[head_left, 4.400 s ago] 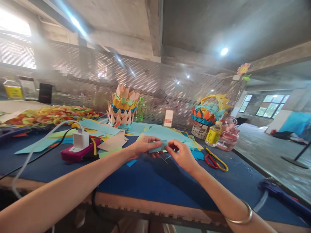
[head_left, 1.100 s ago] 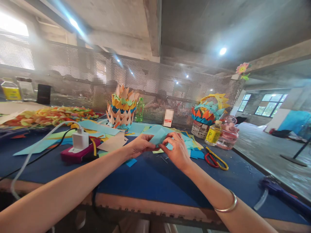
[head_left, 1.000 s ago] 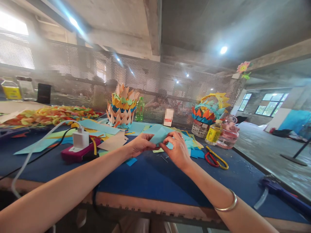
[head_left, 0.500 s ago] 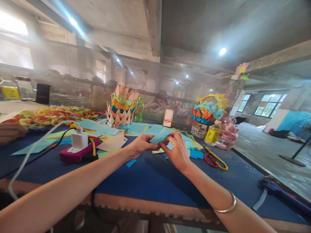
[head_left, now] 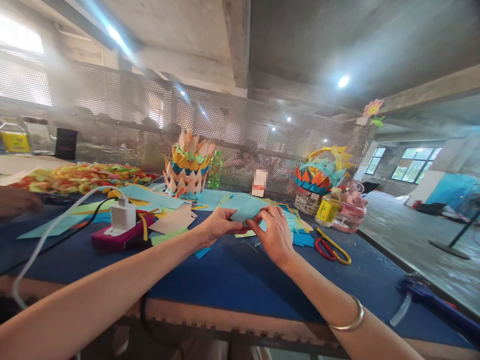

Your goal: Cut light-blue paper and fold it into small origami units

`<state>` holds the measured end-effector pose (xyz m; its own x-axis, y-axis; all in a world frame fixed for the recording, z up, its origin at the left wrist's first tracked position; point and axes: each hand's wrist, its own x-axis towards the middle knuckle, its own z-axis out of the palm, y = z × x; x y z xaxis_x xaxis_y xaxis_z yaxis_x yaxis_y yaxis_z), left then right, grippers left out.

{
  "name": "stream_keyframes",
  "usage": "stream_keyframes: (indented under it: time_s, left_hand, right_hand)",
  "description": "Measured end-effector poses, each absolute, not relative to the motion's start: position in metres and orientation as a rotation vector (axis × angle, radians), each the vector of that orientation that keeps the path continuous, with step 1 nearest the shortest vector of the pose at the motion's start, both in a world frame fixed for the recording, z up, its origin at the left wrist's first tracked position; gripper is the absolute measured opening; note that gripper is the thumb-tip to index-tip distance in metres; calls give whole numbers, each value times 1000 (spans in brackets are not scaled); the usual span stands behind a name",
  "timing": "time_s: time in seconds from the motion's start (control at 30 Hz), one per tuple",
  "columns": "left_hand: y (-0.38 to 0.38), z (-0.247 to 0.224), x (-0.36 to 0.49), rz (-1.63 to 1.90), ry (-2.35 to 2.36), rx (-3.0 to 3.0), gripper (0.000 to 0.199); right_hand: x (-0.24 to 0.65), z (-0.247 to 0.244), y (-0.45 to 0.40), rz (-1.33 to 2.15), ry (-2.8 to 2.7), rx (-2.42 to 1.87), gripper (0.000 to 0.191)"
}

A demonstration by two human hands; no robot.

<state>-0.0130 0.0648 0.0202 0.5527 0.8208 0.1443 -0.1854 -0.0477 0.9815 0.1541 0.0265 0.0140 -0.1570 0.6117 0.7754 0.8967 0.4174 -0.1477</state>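
Observation:
A piece of light blue paper (head_left: 245, 207) is held up over the middle of the table, between both hands. My left hand (head_left: 219, 224) pinches its left side, thumb on the near face. On the right edge, the fingers of my right hand (head_left: 275, 232) close around the paper, and their tips partly cover it. Behind and below lie more blue and yellow paper sheets (head_left: 300, 236). Scissors (head_left: 332, 249) with a red and a yellow handle rest to the right of my right hand.
A folded-paper basket (head_left: 187, 172) and another paper basket (head_left: 317, 180) stand at the back. Right of them are a yellow-labelled bottle (head_left: 328, 207) and a pink bottle (head_left: 350, 210). A glue gun (head_left: 431, 300) lies front right. A power strip (head_left: 120, 234) sits left, near another person's hand (head_left: 17, 201).
Both hands keep their grip on the light blue paper, which has tilted slightly. The other person's hand at the far left has shifted a little and looks blurred.

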Motion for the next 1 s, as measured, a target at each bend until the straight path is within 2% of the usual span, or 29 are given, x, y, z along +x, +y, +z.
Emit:
stream_keyframes:
  time_s: [0.67, 0.83, 1.0]
  left_hand:
    - [66, 19, -12, 938, 653, 1364, 23]
    - [65, 21, -12, 952, 653, 1349, 26]
    - [62, 23, -12, 956, 656, 1383, 26]
  right_hand:
    - [153, 14, 27, -408, -1804, -1235, 21]
    - [152, 9, 32, -184, -1639, -1244, 54]
    - [151, 6, 34, 188, -1633, -1238, 53]
